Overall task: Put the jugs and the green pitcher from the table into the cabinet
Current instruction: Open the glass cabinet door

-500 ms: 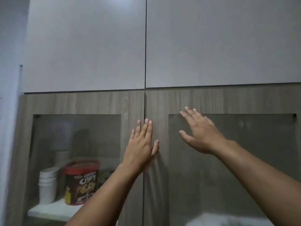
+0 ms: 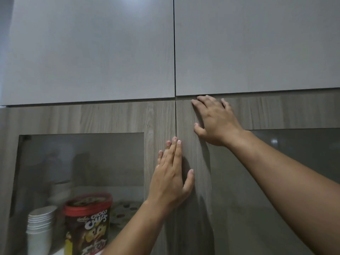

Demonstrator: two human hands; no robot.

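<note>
A wooden cabinet with two closed glass-paned doors fills the view; the left door [image 2: 110,118] and the right door [image 2: 276,111] meet at a centre seam. My left hand [image 2: 171,177] lies flat across that seam, fingers spread, holding nothing. My right hand [image 2: 215,120] presses on the right door's upper left corner, fingertips at its top edge. No jug or green pitcher is in view.
Behind the left glass pane stand a stack of white paper cups [image 2: 41,227] and a red-lidded Choco Chips tub [image 2: 88,221] on a white shelf. Two closed pale grey upper doors [image 2: 92,48] sit above the wooden ones.
My right hand has slid up from the glass pane to the top corner of the right door. My left hand stays on the centre seam. The camera has moved closer.
</note>
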